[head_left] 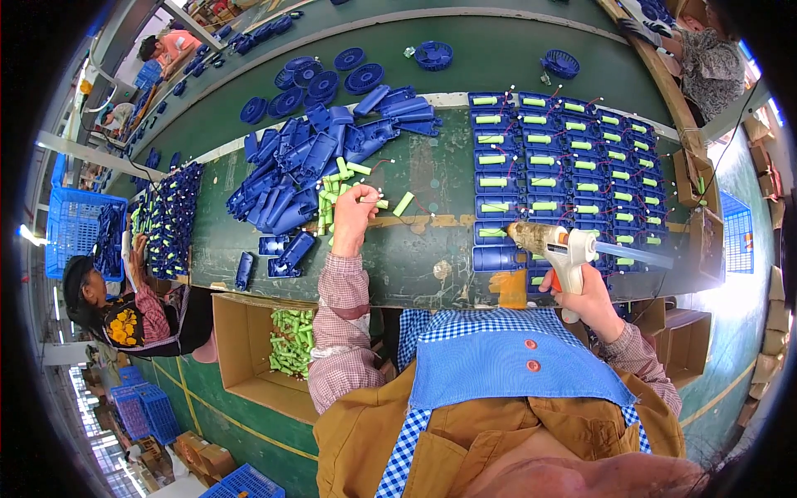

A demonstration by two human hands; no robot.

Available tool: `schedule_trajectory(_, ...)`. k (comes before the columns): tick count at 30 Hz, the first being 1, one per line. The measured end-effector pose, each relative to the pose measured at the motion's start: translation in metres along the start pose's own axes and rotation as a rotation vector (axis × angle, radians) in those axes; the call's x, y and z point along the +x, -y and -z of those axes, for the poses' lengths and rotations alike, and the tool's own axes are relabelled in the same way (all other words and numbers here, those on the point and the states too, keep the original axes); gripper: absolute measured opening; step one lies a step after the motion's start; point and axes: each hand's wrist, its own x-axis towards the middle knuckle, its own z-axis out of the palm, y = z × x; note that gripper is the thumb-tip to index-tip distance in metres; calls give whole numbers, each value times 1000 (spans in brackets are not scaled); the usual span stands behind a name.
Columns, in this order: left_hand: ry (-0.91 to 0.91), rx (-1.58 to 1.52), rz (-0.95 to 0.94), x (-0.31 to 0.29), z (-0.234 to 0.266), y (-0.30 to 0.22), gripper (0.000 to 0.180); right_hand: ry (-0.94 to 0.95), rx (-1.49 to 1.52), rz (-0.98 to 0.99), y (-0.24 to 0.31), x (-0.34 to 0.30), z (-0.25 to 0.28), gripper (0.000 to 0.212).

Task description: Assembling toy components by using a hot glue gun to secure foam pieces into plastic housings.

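My right hand [594,300] grips a hot glue gun [563,247], white with a browned front end and a clear glue stick out of its back. Its nozzle is over the lower left of the rows of blue plastic housings [496,256], at a housing with a green battery cell [493,233] in it. My left hand [353,220] is closed in a pinch beside a pile of green cells [330,195], with a wired green battery cell [381,204] at its fingertips. Another loose cell [403,204] lies just right of it.
A heap of blue housings [307,153] lies behind my left hand, with round blue fan grilles [364,79] beyond. Below the bench edge stands a cardboard box [249,349] with more green cells. A co-worker [108,303] sits at the left; others work farther off.
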Motion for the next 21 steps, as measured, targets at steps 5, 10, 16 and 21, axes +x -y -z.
schedule_trajectory(5, -177, -125, -272, -5, 1, -6, 44, 4, -4, -8, 2, -2, -1, 28)
schedule_trajectory(10, -529, 193, -546, -20, -14, -22, 55, -4, 15, -27, 5, -2, -1, 29)
schedule_trajectory(16, -119, 658, -573, -27, -40, 3, 30, 22, -22, -20, 4, -2, -1, 30)
schedule_trajectory(21, -113, 610, -494, -26, -56, -2, 27, 19, 11, -31, 4, -7, 0, 30)
